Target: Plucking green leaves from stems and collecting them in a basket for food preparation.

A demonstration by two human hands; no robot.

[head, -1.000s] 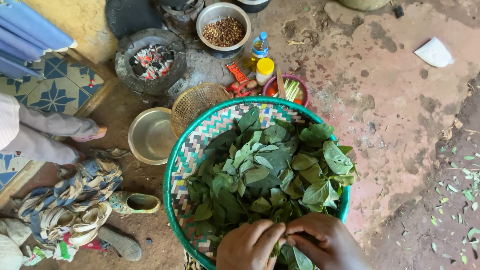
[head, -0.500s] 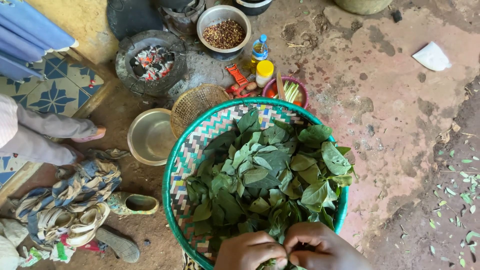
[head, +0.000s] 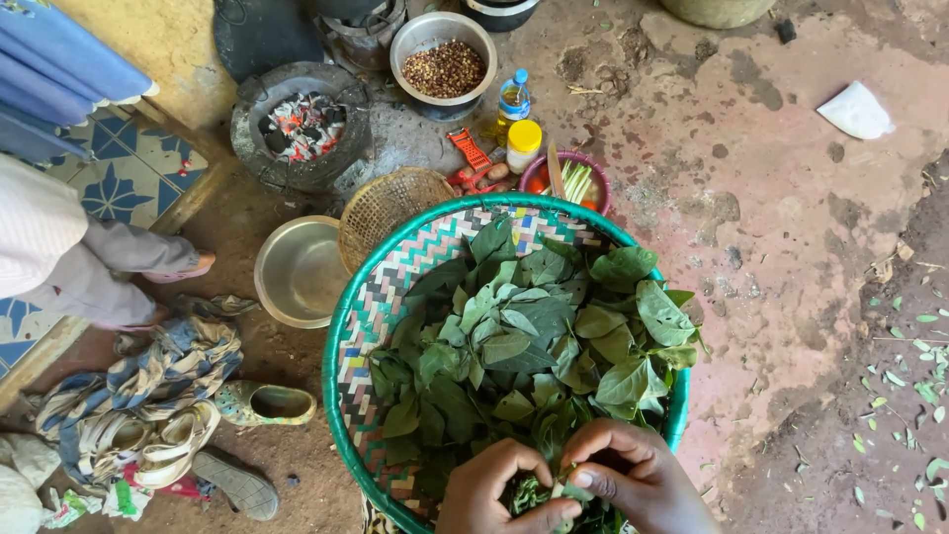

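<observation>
hands picking through green leaves in a woven basket

the round green-rimmed basket (head: 348, 326) holds a heap of leaves (head: 539, 346); at its near edge the left hand (head: 499, 489) and right hand (head: 633, 480) meet, fingertips pinched shut on a small leafy sprig (head: 539, 491); a charcoal stove (head: 297, 127) sits well apart.
</observation>
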